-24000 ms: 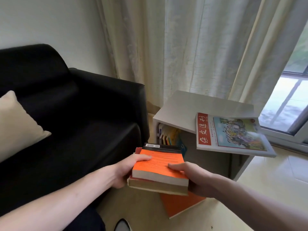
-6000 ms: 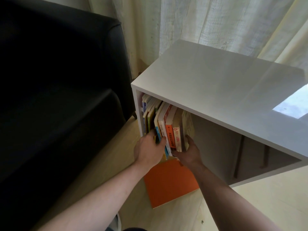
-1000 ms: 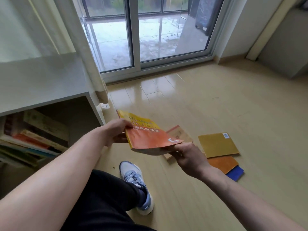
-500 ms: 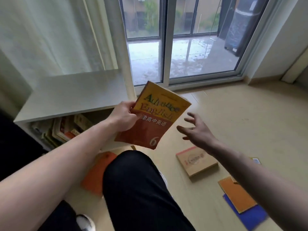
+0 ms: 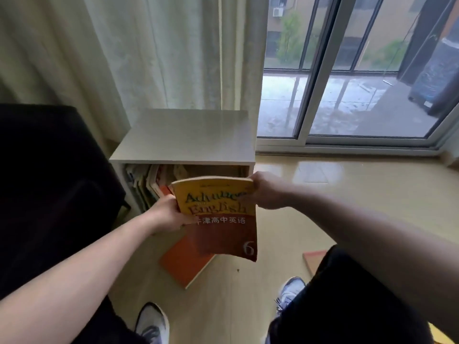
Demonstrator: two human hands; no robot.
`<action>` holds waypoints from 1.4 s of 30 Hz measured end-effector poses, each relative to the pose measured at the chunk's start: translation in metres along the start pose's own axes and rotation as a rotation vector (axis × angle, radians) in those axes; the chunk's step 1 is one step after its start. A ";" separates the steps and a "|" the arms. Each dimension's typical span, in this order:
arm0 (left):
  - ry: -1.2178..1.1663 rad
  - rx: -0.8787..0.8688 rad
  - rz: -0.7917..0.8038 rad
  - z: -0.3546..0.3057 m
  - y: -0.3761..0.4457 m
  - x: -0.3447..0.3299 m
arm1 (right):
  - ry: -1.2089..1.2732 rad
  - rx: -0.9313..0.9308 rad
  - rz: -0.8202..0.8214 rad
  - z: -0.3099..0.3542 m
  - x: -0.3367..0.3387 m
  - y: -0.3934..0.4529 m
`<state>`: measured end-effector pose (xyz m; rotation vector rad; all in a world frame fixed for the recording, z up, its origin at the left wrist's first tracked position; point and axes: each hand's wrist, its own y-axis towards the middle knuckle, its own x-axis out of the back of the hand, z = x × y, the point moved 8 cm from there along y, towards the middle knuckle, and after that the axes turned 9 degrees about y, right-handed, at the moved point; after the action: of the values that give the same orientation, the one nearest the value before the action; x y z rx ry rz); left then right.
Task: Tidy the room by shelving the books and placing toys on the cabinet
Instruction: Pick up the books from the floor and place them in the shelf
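The yellow-and-red English textbook was up in the air in front of the white cabinet, its cover facing the person, a big "6" in the lower corner and Chinese characters across the middle. The left hand gripped its left edge, thumb on the cover and fingers curled round behind. The right hand pinched the top right corner, thumb lying on the cover and the fingers wrapped behind the edge. The book hung tilted, its lower end drooping toward the floor, just in front of the cabinet's open compartment and not inside it.

Inside that compartment, a row of shelved books leaned together at the left side; the right part of the opening was partly hidden by the textbook, so I could not tell what was in it. An orange book lay flat on the floor below the cabinet's front, partly covered by the held textbook. Another book's pink-edged corner showed on the floor to the right, beside a dark trouser leg. Two grey sneakers stood on the boards. A black sofa sat close against the cabinet's left side, pale curtains hung behind, and a sliding glass door stood to the right.
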<state>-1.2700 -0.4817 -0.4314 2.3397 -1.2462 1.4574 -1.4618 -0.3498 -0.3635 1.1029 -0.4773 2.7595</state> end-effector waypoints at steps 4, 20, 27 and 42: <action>0.402 0.102 0.261 0.049 -0.003 -0.040 | -0.119 -0.040 0.104 -0.026 -0.048 0.020; 0.106 0.051 0.084 0.038 0.056 -0.036 | -0.106 -0.166 0.128 -0.069 -0.063 0.085; 0.079 0.044 0.121 0.049 0.058 -0.061 | -0.129 -0.175 0.207 -0.065 -0.067 0.081; 0.399 0.481 0.439 0.203 0.086 -0.180 | -0.088 -0.240 0.341 -0.076 -0.085 0.061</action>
<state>-1.2245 -0.5323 -0.7076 1.9096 -1.4724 2.4571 -1.4640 -0.3816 -0.4892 1.1805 -1.0694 2.8322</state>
